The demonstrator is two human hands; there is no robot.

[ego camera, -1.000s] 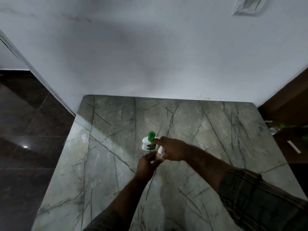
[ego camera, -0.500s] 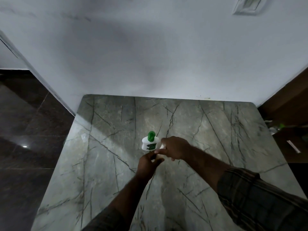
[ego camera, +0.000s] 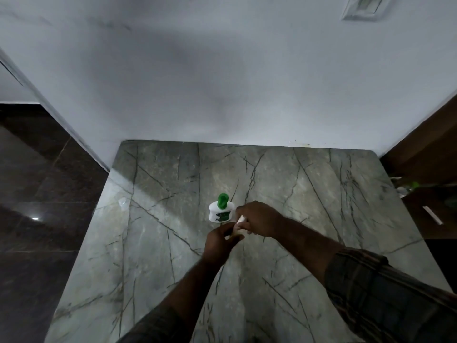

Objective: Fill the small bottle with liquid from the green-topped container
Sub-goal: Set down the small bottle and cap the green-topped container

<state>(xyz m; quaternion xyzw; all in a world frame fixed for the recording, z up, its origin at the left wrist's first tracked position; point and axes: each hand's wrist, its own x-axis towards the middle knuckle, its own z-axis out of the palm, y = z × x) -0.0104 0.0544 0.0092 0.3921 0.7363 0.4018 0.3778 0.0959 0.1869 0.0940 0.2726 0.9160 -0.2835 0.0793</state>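
A squat white container with a green top [ego camera: 221, 211] stands upright on the grey-green marble table [ego camera: 153, 243], just behind my hands. The small bottle [ego camera: 238, 227], pale and mostly hidden, sits between my two hands. My left hand [ego camera: 218, 243] grips its lower part from below. My right hand [ego camera: 259, 219] is closed over its upper end, where a bit of white shows at the fingertips. I cannot tell whether the bottle has a cap on.
A white wall rises right behind the table's far edge. Dark tiled floor lies beyond the left edge. At the right, a brown wooden surface [ego camera: 435, 214] holds a white strip and small green items.
My hands have stayed together on the small bottle, shifting slightly; my right hand has lowered and turned a little over its top. The green-topped container has not moved.
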